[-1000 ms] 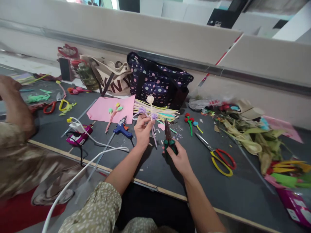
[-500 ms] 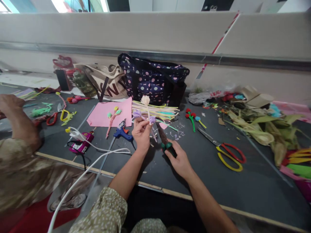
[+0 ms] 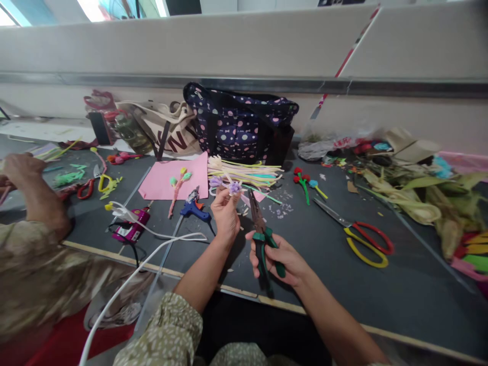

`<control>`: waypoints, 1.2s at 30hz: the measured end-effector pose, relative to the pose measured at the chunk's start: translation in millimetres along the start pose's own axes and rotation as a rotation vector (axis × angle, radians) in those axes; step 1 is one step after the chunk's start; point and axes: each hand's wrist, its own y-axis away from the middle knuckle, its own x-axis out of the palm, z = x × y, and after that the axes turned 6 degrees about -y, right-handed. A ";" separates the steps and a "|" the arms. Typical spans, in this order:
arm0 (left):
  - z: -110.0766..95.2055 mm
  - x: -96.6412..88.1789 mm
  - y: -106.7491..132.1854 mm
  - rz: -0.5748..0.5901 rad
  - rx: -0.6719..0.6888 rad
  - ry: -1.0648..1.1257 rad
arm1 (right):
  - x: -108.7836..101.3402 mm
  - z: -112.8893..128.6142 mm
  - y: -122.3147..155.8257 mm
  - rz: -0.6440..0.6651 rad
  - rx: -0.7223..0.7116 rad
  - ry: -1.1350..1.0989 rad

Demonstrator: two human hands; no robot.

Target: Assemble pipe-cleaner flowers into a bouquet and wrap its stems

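Two bare hands sit a little apart on my feed, over a matt, dark grey table (image 3: 381,305) strewn with scraps. Behind them slumps a soft navy polka-dot bag (image 3: 240,122), then a flat pink sheet (image 3: 168,178), and to the right lie scissors (image 3: 362,239) with red and yellow loops. The right hand (image 3: 282,256) is wrapped round the green rubbery handles of slim, pointed pliers (image 3: 263,239), nose aimed up beside the left hand (image 3: 225,216). That hand pinches the thin stems of fuzzy flowers (image 3: 234,187) with lilac pompom heads, raised above mid-table. I cannot tell whether the plier tips touch the stems, and the fingers cover their lower lengths. Another person's sleeve (image 3: 38,274) is blurred and cut off at the left.
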 end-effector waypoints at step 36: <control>2.3 0.8 7.2 -0.031 0.057 -0.125 | -4.4 -4.2 -2.9 0.004 0.046 0.012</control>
